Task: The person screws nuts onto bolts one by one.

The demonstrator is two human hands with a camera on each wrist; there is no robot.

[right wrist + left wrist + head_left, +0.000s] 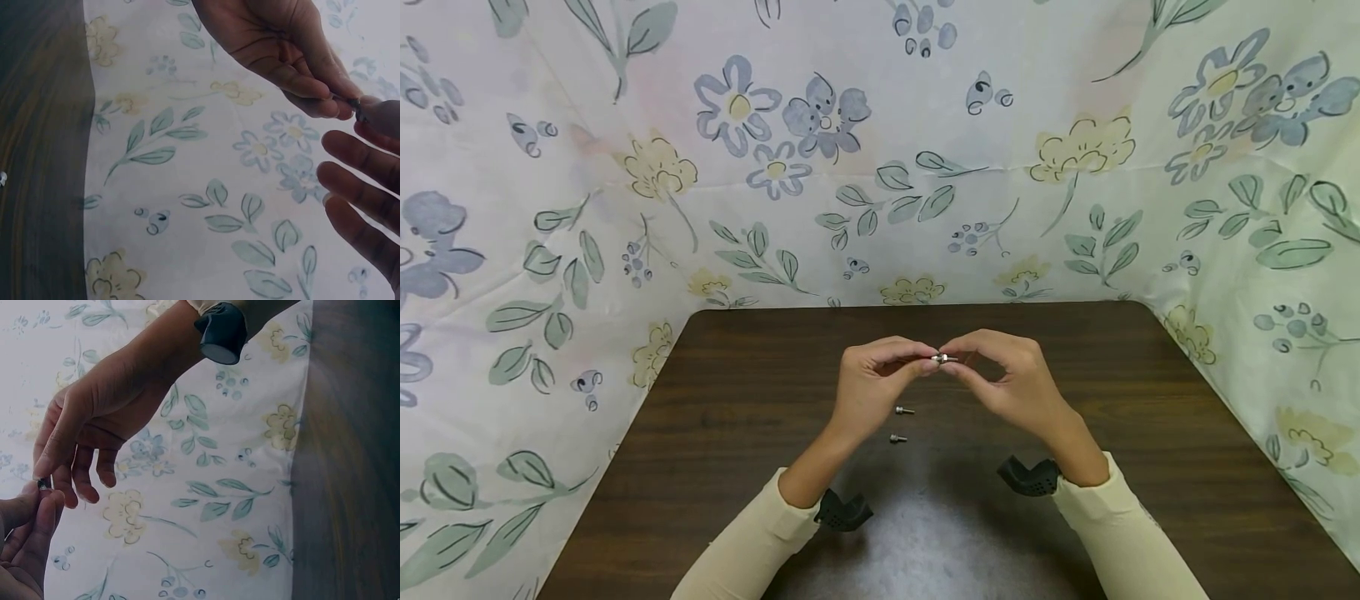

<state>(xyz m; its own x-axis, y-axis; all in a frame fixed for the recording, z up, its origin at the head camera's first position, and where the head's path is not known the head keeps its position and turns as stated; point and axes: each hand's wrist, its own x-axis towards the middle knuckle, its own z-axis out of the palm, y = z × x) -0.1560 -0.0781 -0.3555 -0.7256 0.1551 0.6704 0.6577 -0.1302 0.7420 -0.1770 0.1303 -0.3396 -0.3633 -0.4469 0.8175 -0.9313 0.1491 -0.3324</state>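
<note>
Both hands meet above the table, fingertips close together on a small silvery metal bolt [942, 358]. My left hand [876, 379] pinches its left end between thumb and forefinger. My right hand [1018, 375] has thumb and forefinger tips on its right part, where a wider nut-like section and a thin shank show. Fingertips hide much of the bolt [43, 484] in the left wrist view. The right hand's other fingers [359, 181] are spread apart in the right wrist view. Nearer than the hands, two small socket-head screws lie on the table: a farther screw [905, 410] and a nearer screw [898, 438].
The dark wood table [737, 400] has a shiny patch of light near its front. Floral fabric [865, 167] hangs behind it and along both sides. A black device [844, 510] sits on the left wrist, and another black device [1030, 477] on the right.
</note>
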